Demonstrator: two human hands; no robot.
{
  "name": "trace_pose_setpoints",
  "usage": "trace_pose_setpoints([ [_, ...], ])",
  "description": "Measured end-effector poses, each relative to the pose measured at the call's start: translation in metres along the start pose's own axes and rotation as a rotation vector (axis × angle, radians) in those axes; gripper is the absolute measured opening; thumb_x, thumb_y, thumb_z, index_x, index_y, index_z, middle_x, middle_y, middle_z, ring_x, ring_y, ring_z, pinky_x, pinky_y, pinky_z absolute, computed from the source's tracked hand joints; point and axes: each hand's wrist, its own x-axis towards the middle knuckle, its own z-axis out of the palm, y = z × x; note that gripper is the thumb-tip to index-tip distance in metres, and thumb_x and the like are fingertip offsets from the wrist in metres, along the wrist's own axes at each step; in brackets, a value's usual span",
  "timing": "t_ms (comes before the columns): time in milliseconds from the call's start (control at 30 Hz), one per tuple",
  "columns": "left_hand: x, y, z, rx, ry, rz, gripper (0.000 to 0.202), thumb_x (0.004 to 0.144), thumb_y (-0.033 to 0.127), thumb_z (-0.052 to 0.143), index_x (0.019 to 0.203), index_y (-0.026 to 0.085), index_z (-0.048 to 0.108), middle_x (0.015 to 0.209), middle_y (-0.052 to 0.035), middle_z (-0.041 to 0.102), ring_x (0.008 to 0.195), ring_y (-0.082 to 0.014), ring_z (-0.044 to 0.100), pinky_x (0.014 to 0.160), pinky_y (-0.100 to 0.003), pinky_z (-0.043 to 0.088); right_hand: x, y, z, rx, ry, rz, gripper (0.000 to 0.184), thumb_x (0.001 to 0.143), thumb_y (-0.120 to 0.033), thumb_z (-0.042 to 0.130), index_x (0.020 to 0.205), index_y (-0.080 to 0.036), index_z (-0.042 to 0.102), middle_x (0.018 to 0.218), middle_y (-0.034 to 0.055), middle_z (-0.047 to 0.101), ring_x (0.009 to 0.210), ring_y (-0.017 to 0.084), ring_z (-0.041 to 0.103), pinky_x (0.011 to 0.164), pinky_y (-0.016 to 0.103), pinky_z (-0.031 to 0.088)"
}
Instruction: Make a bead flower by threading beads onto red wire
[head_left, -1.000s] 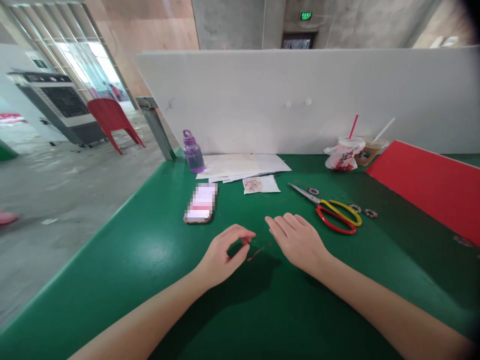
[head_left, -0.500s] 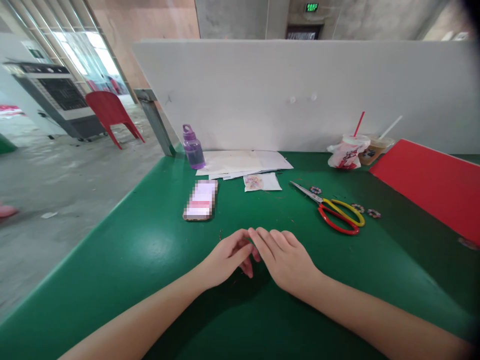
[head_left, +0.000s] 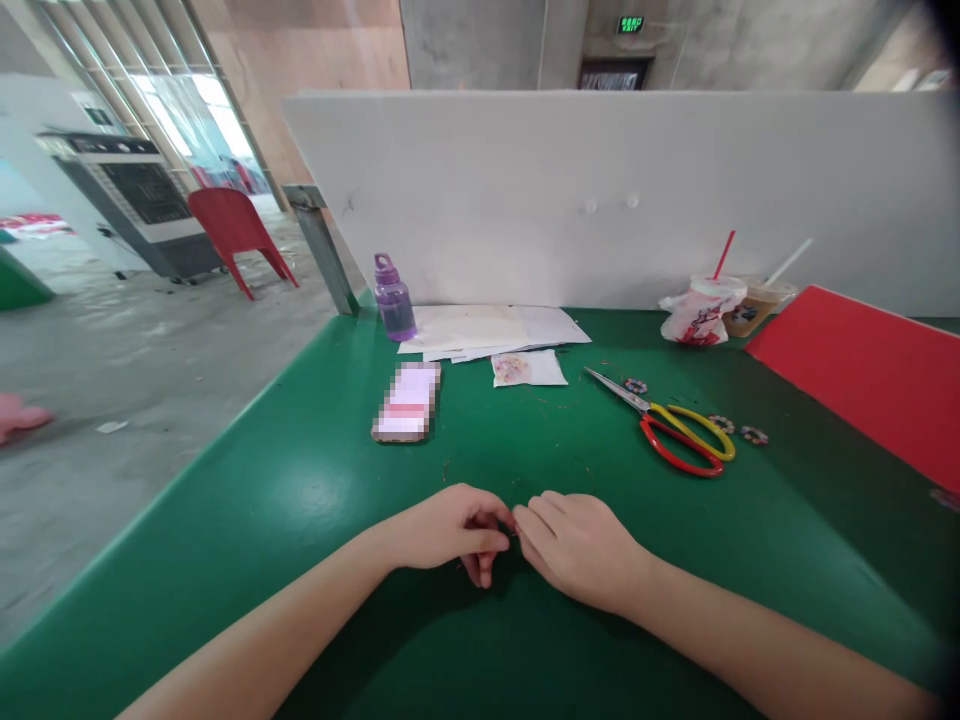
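Observation:
Just above the green table (head_left: 300, 560), my left hand (head_left: 465, 530) has its fingers curled, with thumb and forefinger pointing toward the right hand. My right hand (head_left: 581, 545) is closed, its back turned to me, and its fingertips meet those of the left. Something tiny and reddish may sit between the fingertips, too small to name. Beyond the hands on the right lie scissors (head_left: 660, 420) with one red and one yellow handle. Small beaded rings (head_left: 754, 435) lie around them. A small white packet (head_left: 529, 368) with a coloured pattern is farther back.
A phone (head_left: 407, 402) lies at left, near a purple bottle (head_left: 394, 300) and white papers (head_left: 495, 330). Drink cups (head_left: 705, 310) stand at the back right by a red board (head_left: 870, 370). A white partition (head_left: 487, 200) closes the far edge. A red chair (head_left: 236, 225) stands on the floor.
Both hands have come lower and closer to me. The right fingers, straighter and laid over the left fingertips before, are now bent. The view has shifted slightly.

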Motion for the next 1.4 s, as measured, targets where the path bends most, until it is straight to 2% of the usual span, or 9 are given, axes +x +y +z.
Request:
trace_pose_setpoints([
  [67,-0.002,0.001,-0.001,0.116,0.005,-0.022,0.017,0.083,0.031,0.047,0.087,0.019,0.058,0.061,0.0034,0.052,0.045,-0.0102,0.055,0.046,-0.022,0.044,-0.002,0.0,0.0,0.014,0.001,-0.009,0.023,0.088,-0.022,0.044,0.067,-0.019,0.052,0.059,0.0001,0.053,0.054,0.015,0.049,0.047,0.031,0.023],
  [200,-0.006,0.008,0.001,0.291,0.072,-0.004,0.018,0.085,0.026,0.04,0.08,0.019,0.056,0.066,0.0021,0.053,0.043,-0.0074,0.045,0.042,-0.019,0.035,-0.004,0.001,0.002,0.04,-0.035,-0.069,0.022,0.089,-0.024,0.041,0.069,-0.02,0.049,0.057,-0.0008,0.055,0.051,0.014,0.05,0.046,0.031,0.017],
  [367,-0.012,0.016,0.01,0.513,0.195,0.086,0.017,0.086,0.02,0.041,0.08,0.02,0.056,0.075,0.0,0.06,0.069,-0.0131,0.054,0.062,-0.023,0.037,-0.006,0.002,0.005,0.043,-0.12,-0.093,0.008,0.086,-0.014,0.042,0.083,-0.018,0.048,0.054,-0.0021,0.056,0.042,0.013,0.047,0.044,0.031,0.01],
  [467,-0.011,0.01,0.017,0.94,0.332,0.148,0.019,0.089,0.023,0.038,0.077,0.02,0.053,0.07,0.0015,0.062,0.061,-0.0125,0.055,0.054,-0.023,0.032,-0.005,0.003,0.005,0.048,-0.157,-0.095,0.006,0.082,-0.013,0.045,0.086,-0.018,0.047,0.054,-0.0025,0.056,0.041,0.014,0.048,0.044,0.032,0.007],
  [567,-0.006,0.001,0.022,1.047,0.394,0.159,0.027,0.092,0.025,0.033,0.072,0.019,0.051,0.066,0.0002,0.062,0.057,-0.0134,0.055,0.051,-0.025,0.027,-0.004,0.005,0.004,0.049,-0.178,-0.078,0.007,0.083,-0.015,0.045,0.089,-0.018,0.046,0.053,-0.0033,0.056,0.04,0.015,0.049,0.045,0.032,0.005],
  [700,-0.002,-0.007,0.024,1.123,0.426,0.187,0.03,0.092,0.027,0.032,0.07,0.019,0.05,0.06,-0.0009,0.061,0.051,-0.014,0.053,0.049,-0.029,0.019,-0.002,0.01,0.005,0.043,-0.185,-0.037,0.015,0.093,-0.026,0.035,0.083,-0.019,0.044,0.051,-0.0032,0.057,0.04,0.015,0.051,0.047,0.032,0.004],
  [900,0.001,-0.013,0.017,1.215,0.462,0.236,0.035,0.092,0.033,0.036,0.064,0.019,0.05,0.053,0.0013,0.06,0.045,-0.0123,0.053,0.046,-0.029,0.017,-0.001,0.024,0.014,0.026,-0.224,-0.006,0.026,0.095,-0.037,0.032,0.08,-0.02,0.043,0.048,-0.0041,0.057,0.038,0.016,0.051,0.047,0.032,0.004],
  [1133,0.007,-0.014,0.007,1.134,0.484,0.182,0.024,0.094,0.035,0.038,0.098,0.027,0.06,0.067,0.004,0.07,0.051,-0.0148,0.061,0.046,-0.026,0.026,-0.002,0.037,0.02,0.033,-0.172,-0.006,0.024,0.096,-0.033,0.031,0.077,-0.022,0.04,0.047,-0.0056,0.053,0.036,0.015,0.049,0.047,0.032,0.005],
  [1400,0.008,-0.02,-0.008,1.08,0.486,0.284,0.025,0.095,0.025,0.037,0.093,0.025,0.062,0.068,0.005,0.069,0.052,-0.0101,0.061,0.048,-0.022,0.031,-0.001,0.043,0.027,-0.013,-0.138,0.065,0.024,0.096,-0.032,0.03,0.076,-0.022,0.038,0.042,-0.0068,0.048,0.033,0.015,0.046,0.048,0.032,0.002],
])
